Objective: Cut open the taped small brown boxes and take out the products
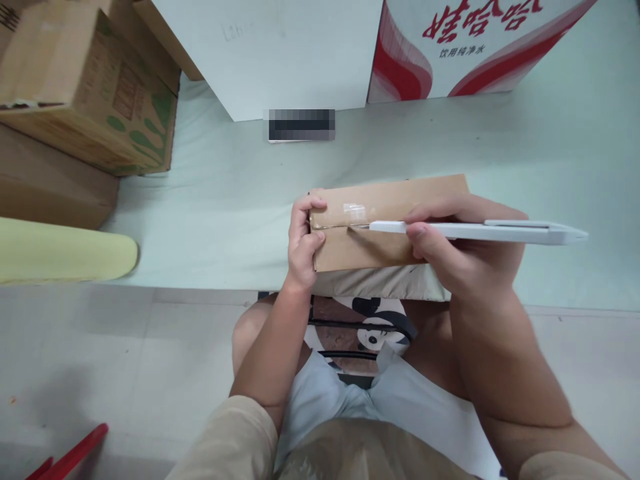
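Soft, even light filled the scene with a faint green cast. Only weak shadows lay beneath the small brown cardboard box. Wide-angle bending curved the edges; one dark label was pixelated.

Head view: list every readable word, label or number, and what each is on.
"娃哈哈", tops cut off: red-and-white carton.
"饮用纯净水": same carton.
Brown carton: print too blurred to read.
White board: faint scribble, unreadable.
Label on the table: pixelated, unreadable.
Box and cutter: no text seen.
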A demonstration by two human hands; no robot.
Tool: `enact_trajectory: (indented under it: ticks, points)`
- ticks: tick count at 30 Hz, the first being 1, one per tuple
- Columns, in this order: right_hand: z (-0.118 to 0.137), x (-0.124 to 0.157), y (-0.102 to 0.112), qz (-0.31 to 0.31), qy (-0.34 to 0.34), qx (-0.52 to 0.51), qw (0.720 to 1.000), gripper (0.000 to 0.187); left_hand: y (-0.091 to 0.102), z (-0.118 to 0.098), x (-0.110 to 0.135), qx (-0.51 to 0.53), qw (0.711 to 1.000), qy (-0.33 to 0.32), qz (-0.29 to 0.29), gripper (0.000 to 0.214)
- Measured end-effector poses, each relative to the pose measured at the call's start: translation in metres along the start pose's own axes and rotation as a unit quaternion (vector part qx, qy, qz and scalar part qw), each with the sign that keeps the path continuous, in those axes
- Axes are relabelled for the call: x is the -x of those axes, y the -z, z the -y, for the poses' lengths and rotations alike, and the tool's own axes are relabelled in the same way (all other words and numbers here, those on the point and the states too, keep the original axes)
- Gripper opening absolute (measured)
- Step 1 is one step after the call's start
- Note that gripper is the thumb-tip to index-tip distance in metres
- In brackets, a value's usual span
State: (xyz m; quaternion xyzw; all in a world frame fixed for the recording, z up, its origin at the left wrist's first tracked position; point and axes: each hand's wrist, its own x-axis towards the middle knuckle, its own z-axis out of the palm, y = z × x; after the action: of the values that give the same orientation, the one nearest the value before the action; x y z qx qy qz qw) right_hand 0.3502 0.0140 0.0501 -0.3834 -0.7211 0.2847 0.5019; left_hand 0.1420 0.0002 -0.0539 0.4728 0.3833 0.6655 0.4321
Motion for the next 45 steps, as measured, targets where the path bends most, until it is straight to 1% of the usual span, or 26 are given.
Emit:
enact_trajectory:
  ticks: [3,6,9,12,15,20,22,25,28,31,34,37,41,43,45]
  points:
    - [0.0009,-0.0020,0.0014,0.014,0.036,0.041,0.998,0.012,-0.0004,-0.0007,-0.0003,0.009,1.000,-0.003,0.010,0.048]
    - [0.0001,-0.0032,0.0014,0.029,0.075,0.033,0.996,0.015,0.0005,-0.0001,-0.0005,0.008,1.000,-0.007,0.017,0.049]
    - [-0.0005,-0.0024,0.0001,0.048,0.090,0.049,0.994,0.017,0.0020,0.0015,-0.0002,-0.002,1.000,-0.011,0.021,0.048]
    - [0.0006,-0.0013,-0.0011,0.060,0.076,0.080,0.992,0.017,0.0034,0.0026,0.0000,-0.003,1.000,-0.008,0.012,0.047]
    - [0.0028,-0.0008,-0.0013,0.051,0.049,0.071,0.995,0.019,0.0038,0.0017,-0.0007,-0.002,1.000,0.001,0.016,0.049]
    - [0.0009,0.0025,-0.0015,-0.028,-0.015,0.027,0.999,0.023,0.0037,-0.0006,-0.0013,-0.001,1.000,0.017,0.011,0.049]
    - [-0.0011,0.0041,-0.0016,-0.037,-0.022,0.012,0.999,0.022,0.0040,-0.0004,-0.0009,-0.007,1.000,0.022,0.007,0.049]
    - [-0.0026,0.0047,-0.0005,-0.028,-0.018,-0.005,0.999,0.021,0.0038,-0.0001,-0.0007,-0.020,1.000,0.022,0.004,0.051]
    - [-0.0015,0.0024,0.0023,0.010,0.006,-0.028,1.000,0.018,0.0022,-0.0009,-0.0013,-0.023,0.999,0.022,-0.007,0.052]
    - [-0.0001,-0.0008,0.0045,0.060,0.034,-0.010,0.998,0.015,0.0005,-0.0018,-0.0016,-0.022,0.999,0.022,-0.013,0.053]
    - [-0.0008,-0.0019,0.0041,0.081,0.045,0.018,0.996,0.014,0.0006,-0.0015,-0.0013,-0.015,1.000,0.016,-0.013,0.051]
    - [-0.0026,-0.0012,0.0023,0.091,0.032,0.029,0.995,0.012,0.0018,-0.0003,-0.0010,-0.006,1.000,0.018,-0.009,0.050]
    - [-0.0021,-0.0021,0.0010,0.099,0.035,0.033,0.994,0.016,0.0025,0.0008,-0.0015,-0.014,1.000,0.023,-0.005,0.052]
    - [-0.0012,-0.0034,0.0003,0.096,0.031,0.029,0.994,0.018,0.0025,0.0009,-0.0016,-0.014,1.000,0.022,-0.003,0.051]
    - [-0.0008,-0.0040,-0.0007,0.080,0.027,0.029,0.996,0.018,0.0028,0.0008,-0.0013,-0.016,1.000,0.019,-0.001,0.050]
